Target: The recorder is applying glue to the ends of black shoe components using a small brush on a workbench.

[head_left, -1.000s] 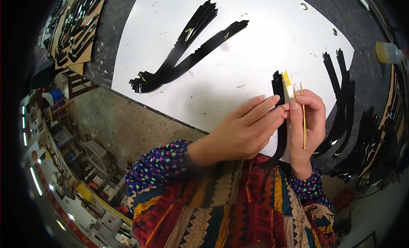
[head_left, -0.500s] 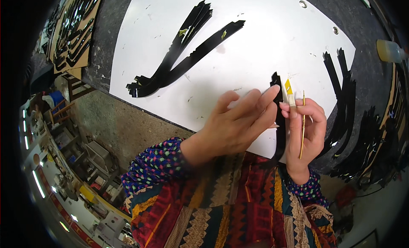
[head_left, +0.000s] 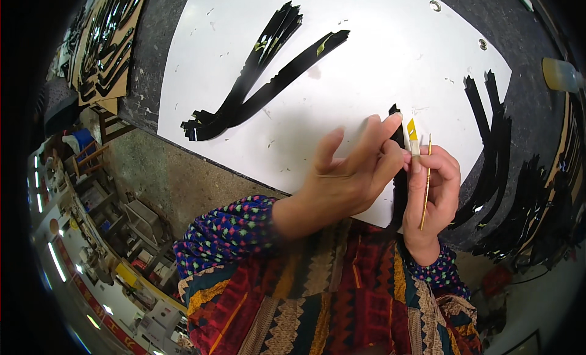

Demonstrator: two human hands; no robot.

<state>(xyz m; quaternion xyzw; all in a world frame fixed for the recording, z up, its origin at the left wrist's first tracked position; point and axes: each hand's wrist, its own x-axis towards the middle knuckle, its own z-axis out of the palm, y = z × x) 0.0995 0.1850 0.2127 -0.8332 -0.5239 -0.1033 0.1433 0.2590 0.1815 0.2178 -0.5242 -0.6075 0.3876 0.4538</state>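
Observation:
Upright between thumb and fingers, my right hand (head_left: 436, 193) grips a flat white strip with a yellow slanted tip (head_left: 413, 130). The same hand also holds a thin gold-coloured stick with a fine point (head_left: 426, 190). My left hand (head_left: 354, 178) is spread over the white sheet, thumb raised and apart, one fingertip at the top of a narrow black glossy strip (head_left: 398, 193). Its other fingers are bent towards my right fingertips; whether they touch them is hard to make out. The black strip's lower end runs down to the patterned apron (head_left: 317, 294).
Black notched strips (head_left: 262, 83) with yellow-green patches lie fanned on the white sheet (head_left: 366, 68). More black strips (head_left: 500, 141) overlap its right edge, beside a dark pile (head_left: 516, 208). A bottle of yellowish liquid (head_left: 560, 75) stands far right. Upper left, cardboard (head_left: 91, 89) bears glossy black pieces.
My left hand has shifted slightly right, with its thumb and fingers spread wider. My right hand has moved slightly left, and the gold-coloured stick with it.

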